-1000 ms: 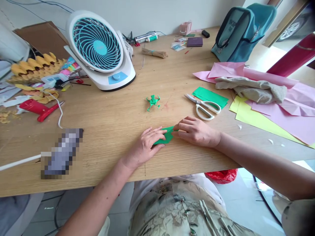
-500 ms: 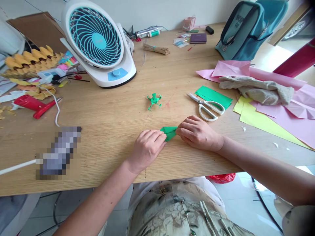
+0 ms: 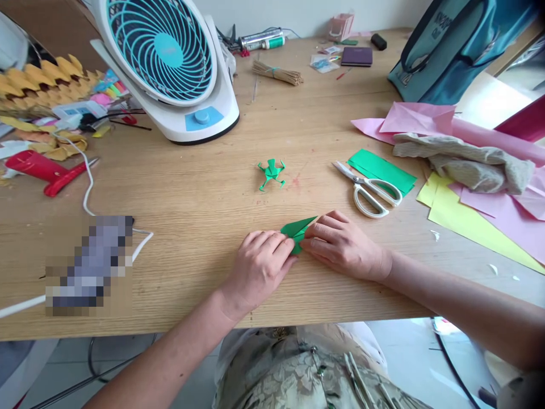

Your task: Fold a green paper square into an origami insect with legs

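Between my hands, low over the wooden table [image 3: 191, 261], is a folded piece of green paper [image 3: 298, 227]. My left hand [image 3: 266, 264] grips its left end, the fingers pressed together. From the right, my right hand [image 3: 343, 244] pinches the paper's other side, with its fingertips partly hiding the folds. Just beyond my hands sits a small green origami frog [image 3: 271, 173] with its legs spread. White-handled scissors [image 3: 372, 190] lie to the right of it, by a stack of green paper strips [image 3: 383, 170].
A white and blue fan [image 3: 170, 68] stands at the back left. Red glue gun [image 3: 46, 170] and its cable lie at left. On the right are yellow paper [image 3: 477, 227], pink paper [image 3: 421, 119], a grey glove [image 3: 468, 162] and a teal bag [image 3: 447, 57].
My right hand's fingers have moved in towards my left hand on the green paper. More of the paper's upper flap now shows, slanting up to the right. The camera view has shifted slightly.
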